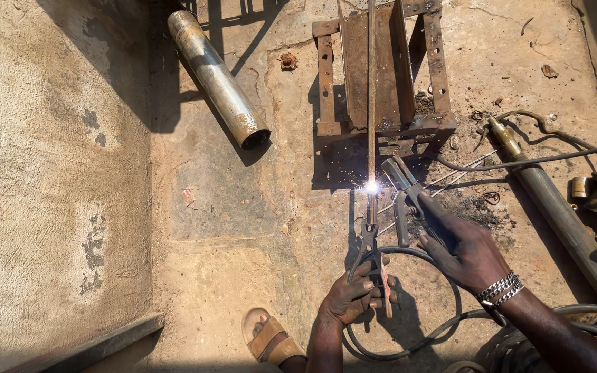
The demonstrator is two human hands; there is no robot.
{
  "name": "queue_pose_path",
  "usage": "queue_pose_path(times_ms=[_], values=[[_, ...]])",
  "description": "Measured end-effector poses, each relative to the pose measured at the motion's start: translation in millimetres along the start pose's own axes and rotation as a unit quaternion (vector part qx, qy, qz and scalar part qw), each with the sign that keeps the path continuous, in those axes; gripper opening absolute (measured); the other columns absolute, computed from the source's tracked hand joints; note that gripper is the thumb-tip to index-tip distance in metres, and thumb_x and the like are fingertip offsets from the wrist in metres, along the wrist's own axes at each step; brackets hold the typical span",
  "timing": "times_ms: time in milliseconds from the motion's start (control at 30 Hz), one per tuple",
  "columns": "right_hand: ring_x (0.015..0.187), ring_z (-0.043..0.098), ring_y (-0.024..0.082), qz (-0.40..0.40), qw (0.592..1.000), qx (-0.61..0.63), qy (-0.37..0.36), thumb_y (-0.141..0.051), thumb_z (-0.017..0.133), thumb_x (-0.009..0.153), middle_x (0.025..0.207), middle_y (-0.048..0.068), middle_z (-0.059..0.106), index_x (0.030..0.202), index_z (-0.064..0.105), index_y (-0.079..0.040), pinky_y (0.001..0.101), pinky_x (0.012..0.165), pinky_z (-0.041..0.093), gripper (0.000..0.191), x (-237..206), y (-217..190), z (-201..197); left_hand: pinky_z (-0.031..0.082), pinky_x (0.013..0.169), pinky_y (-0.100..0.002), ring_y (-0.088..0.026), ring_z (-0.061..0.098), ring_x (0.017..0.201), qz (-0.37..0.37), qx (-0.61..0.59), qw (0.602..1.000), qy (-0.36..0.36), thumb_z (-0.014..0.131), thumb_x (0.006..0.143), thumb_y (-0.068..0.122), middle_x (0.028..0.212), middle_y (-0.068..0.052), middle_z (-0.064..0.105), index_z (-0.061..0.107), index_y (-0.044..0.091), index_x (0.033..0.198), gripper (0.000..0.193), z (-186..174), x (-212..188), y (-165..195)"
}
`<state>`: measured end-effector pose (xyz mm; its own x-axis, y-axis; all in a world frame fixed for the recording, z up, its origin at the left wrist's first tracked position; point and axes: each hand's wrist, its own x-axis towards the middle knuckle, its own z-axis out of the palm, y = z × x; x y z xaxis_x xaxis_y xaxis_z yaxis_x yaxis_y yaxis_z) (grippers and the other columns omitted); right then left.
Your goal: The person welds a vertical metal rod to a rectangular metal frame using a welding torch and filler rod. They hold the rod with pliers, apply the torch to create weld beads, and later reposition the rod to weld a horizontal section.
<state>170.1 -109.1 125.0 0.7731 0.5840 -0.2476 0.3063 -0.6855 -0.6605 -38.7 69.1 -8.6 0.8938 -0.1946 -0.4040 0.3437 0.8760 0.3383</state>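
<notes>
Gripping pliers (371, 238), left hand (349, 297), right hand (468, 255) holding electrode holder (409, 197)

No packages, labels, signs or screens were visible anywhere in the view.
</notes>
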Motion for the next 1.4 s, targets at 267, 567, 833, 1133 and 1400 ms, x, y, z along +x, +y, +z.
queue_pose_path(times_ms=[267, 567, 833, 1133, 1400], values=[[0.094, 0.077, 0.030, -0.082, 0.995, 0.027, 0.040, -0.026, 0.075, 0.081, 0.113, 0.013, 0.076, 0.153, 0.046, -0.029, 0.0458, 0.082, 0.062, 0.077, -4, -2, -1, 0.049, 0.073, -0.029, -0.034, 0.071, 0.110, -0.005, -0.028, 0.999, -0.030, 0.081, 0.089, 0.020, 0.127, -0.018, 0.065, 0.041, 0.008, 0.158, 0.080, -1, 0, -2], [0.066, 0.078, 0.027, -0.003, 1.000, 0.011, 0.001, -0.029, 0.077, 0.082, 0.098, 0.016, 0.079, 0.154, 0.042, -0.033, 0.0419, 0.067, 0.063, 0.080, -3, -5, -4, 0.052, 0.074, -0.030, -0.030, 0.070, 0.109, 0.017, -0.029, 0.999, -0.011, 0.079, 0.091, 0.016, 0.129, -0.019, 0.066, 0.042, 0.008, 0.157, 0.076, 2, -3, -6], [0.079, 0.079, 0.027, -0.048, 0.998, 0.018, 0.029, -0.030, 0.076, 0.081, 0.100, 0.016, 0.078, 0.154, 0.041, -0.034, 0.0431, 0.070, 0.064, 0.081, -2, 7, 4, 0.054, 0.078, -0.032, -0.032, 0.071, 0.110, 0.008, 0.027, 1.000, -0.006, 0.079, 0.091, 0.024, 0.128, -0.017, 0.066, 0.042, 0.008, 0.156, 0.077, 1, -2, -3], [0.079, 0.079, 0.026, 0.012, 1.000, -0.014, -0.002, -0.033, 0.075, 0.083, 0.097, 0.015, 0.079, 0.156, 0.038, -0.038, 0.0430, 0.070, 0.065, 0.082, 1, 4, 4, 0.055, 0.079, -0.033, -0.033, 0.071, 0.110, 0.009, 0.025, 1.000, -0.006, 0.077, 0.093, 0.023, 0.126, -0.017, 0.065, 0.040, 0.006, 0.158, 0.076, 3, -4, -2], [0.082, 0.079, 0.027, -0.019, 1.000, -0.004, 0.007, -0.032, 0.077, 0.083, 0.105, 0.016, 0.078, 0.155, 0.040, -0.035, 0.0431, 0.072, 0.065, 0.080, 2, 6, 3, 0.053, 0.078, -0.032, -0.035, 0.071, 0.111, 0.009, -0.002, 1.000, -0.025, 0.078, 0.092, 0.020, 0.129, -0.019, 0.065, 0.038, 0.007, 0.157, 0.077, -1, -1, -4]])
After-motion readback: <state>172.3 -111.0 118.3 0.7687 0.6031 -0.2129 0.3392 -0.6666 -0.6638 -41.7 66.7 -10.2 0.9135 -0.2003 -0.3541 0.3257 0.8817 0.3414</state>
